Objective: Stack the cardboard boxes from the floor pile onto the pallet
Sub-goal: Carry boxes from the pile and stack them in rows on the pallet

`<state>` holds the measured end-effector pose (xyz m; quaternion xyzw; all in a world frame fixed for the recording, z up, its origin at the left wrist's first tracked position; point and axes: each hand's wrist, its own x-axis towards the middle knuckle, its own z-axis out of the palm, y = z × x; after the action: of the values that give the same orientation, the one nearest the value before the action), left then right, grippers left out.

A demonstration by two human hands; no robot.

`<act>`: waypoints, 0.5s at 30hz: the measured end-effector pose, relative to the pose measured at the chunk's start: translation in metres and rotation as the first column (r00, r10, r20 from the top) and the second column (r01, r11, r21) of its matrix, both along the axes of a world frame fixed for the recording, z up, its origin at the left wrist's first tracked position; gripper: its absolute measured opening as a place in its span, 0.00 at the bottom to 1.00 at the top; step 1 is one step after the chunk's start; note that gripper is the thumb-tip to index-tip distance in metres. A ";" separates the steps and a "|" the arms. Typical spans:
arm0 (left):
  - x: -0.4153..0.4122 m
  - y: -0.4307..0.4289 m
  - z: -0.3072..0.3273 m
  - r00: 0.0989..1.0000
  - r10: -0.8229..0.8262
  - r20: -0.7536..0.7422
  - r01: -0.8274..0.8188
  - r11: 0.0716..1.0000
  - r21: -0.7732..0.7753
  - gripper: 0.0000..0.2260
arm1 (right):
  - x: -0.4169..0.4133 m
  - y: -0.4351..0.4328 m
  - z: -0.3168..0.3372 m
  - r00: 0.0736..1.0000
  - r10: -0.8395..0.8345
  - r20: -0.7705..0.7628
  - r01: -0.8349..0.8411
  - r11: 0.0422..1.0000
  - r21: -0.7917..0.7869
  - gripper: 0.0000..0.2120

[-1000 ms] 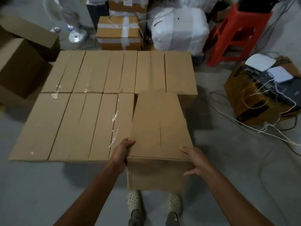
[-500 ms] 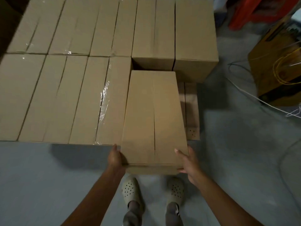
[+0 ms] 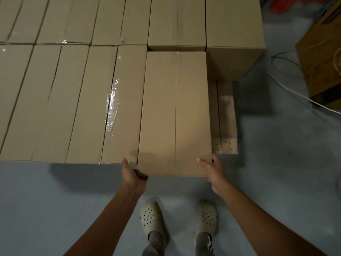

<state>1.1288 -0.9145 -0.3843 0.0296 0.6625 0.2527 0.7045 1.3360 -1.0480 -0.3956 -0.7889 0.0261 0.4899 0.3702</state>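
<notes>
My left grip (image 3: 132, 174) holds the near left corner of the cardboard box (image 3: 175, 111), thumb up its side and fingers curled under the edge. My right grip (image 3: 212, 170) holds the near right corner, thumb on the top face. Neither has any slack, and both sit equally near the box, one at each corner.

The box lies straight ahead of both grips with its long axis running away from me. Its far end is close up to the back box (image 3: 177, 21). Its left flank lies along the front row of boxes (image 3: 83, 100), and its near end seems to stick out a little towards me past that row's front line. I cannot tell whether it already rests on the pallet (image 3: 226, 115), of which a bare strip shows just beyond my right grip.

I judge that the coming move is a level push straight away from me along that axis, with both grips sharing it evenly.
</notes>
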 end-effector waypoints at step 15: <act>-0.007 0.019 -0.016 0.978 0.137 0.156 -0.130 0.990 -0.057 0.32 | 0.019 0.022 -0.016 0.988 0.114 0.105 -0.122 0.990 0.075 0.19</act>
<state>1.1213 -0.8958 -0.4002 -0.0518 0.6103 0.2855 0.7371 1.3547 -1.0261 -0.4113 -0.7971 -0.0594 0.4714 0.3728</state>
